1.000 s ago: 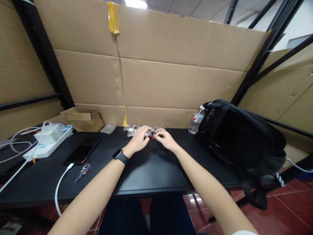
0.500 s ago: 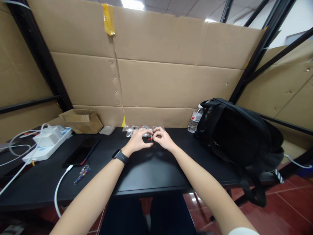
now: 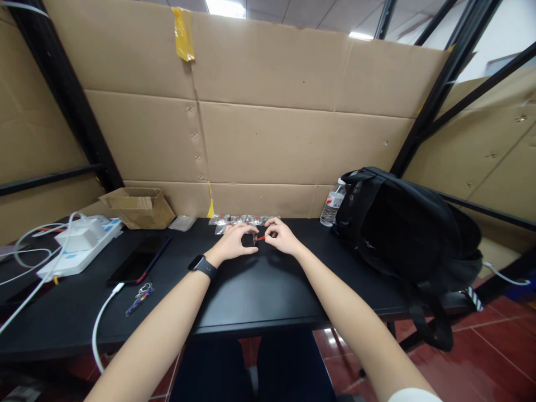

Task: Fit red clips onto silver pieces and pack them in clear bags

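Note:
Both my hands meet at the far middle of the black desk (image 3: 251, 301). My left hand (image 3: 234, 243), with a black smartwatch (image 3: 202, 266) on its wrist, has its fingers curled around a small dark part. My right hand (image 3: 281, 236) pinches a small red piece (image 3: 260, 238) that sticks out between the two hands. Just behind them lies a row of small clear plastic bags (image 3: 240, 220) with red bits inside, against the cardboard wall.
A black backpack (image 3: 406, 234) and a water bottle (image 3: 331, 207) stand at the right. At the left are an open cardboard box (image 3: 137, 206), a white power strip with chargers (image 3: 79, 241), a dark phone (image 3: 140, 259), a keyring (image 3: 140, 295) and a white cable (image 3: 100, 324).
My hands have drawn slightly toward me, away from the bags, and closed together on the small piece. The red piece now points sideways between them.

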Available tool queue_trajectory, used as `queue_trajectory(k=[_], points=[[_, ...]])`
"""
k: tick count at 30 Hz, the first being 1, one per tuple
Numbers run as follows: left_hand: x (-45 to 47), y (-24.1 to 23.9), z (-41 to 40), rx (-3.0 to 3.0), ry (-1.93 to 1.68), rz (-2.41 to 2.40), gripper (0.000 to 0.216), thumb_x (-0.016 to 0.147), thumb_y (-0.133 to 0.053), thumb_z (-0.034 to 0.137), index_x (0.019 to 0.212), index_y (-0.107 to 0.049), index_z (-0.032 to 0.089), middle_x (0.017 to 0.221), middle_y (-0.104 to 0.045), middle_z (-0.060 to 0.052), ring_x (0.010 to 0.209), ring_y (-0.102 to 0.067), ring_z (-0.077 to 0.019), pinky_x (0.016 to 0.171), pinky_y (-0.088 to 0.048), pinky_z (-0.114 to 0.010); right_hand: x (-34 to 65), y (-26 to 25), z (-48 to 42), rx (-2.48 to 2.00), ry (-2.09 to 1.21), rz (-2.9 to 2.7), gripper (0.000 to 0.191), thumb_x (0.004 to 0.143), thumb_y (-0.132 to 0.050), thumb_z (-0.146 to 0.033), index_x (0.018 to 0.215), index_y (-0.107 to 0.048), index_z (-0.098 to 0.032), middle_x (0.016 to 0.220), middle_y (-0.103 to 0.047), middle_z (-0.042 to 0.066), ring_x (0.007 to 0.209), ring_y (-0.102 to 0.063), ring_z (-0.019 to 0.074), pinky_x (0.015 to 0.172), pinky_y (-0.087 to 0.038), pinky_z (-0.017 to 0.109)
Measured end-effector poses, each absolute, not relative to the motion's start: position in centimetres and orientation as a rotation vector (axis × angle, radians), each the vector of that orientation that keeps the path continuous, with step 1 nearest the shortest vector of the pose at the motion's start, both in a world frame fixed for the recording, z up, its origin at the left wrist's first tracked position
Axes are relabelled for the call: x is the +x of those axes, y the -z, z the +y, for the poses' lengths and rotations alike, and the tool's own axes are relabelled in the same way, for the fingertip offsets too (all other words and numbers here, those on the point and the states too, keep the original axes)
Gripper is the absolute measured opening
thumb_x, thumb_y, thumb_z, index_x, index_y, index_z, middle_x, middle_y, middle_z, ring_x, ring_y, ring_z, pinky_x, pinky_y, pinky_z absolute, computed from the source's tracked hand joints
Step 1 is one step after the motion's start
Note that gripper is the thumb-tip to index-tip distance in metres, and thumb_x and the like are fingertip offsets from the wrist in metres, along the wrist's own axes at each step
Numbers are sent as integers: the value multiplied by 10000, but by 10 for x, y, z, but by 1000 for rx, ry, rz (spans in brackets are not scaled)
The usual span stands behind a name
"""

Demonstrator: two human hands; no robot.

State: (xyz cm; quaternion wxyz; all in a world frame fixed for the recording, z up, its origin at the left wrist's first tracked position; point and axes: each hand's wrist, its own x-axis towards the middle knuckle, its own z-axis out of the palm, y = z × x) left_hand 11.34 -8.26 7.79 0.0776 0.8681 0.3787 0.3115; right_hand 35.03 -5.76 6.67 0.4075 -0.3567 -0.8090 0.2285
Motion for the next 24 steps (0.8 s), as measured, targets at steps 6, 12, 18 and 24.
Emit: queue_trajectory(k=[6, 12, 18, 24], points=[[64, -78, -65, 2548, -822, 1487, 357, 849, -628, 336, 1201, -674, 294, 1165, -746, -23, 1123, -668, -254, 1002, -444, -367, 362, -51, -40, -985, -375, -2092, 65, 718, -732, -139, 669, -719, -180, 1047, -555, 54, 964, -590, 195, 883, -479, 336], [25, -78, -55, 2417, -628, 1792, 182, 826, -636, 378, 911, -764, 280, 1042, -780, -35, 1022, -695, -307, 895, -468, -382, 376, -58, -36, -1089, -356, -2183, 96, 787, -696, -160, 707, -744, -184, 850, -636, 37, 785, -603, 167, 812, -468, 309], [48, -76, -61, 2480, -505, 1625, 167, 776, -686, 458, 786, -775, 317, 897, -781, 1, 933, -692, -267, 874, -448, -357, 410, -77, -40, -1241, -395, -2280, 204, 709, -803, -312, 876, -761, -203, 872, -678, 32, 743, -595, 165, 700, -459, 272], [69, -68, -64, 2541, -519, 1514, 113, 756, -691, 364, 703, -744, 280, 830, -757, -32, 938, -660, -275, 885, -432, -374, 435, -80, -37, -1322, -717, -2387, 527, 516, -899, -285, 1021, -760, -226, 920, -712, 15, 711, -627, 156, 666, -484, 256]])
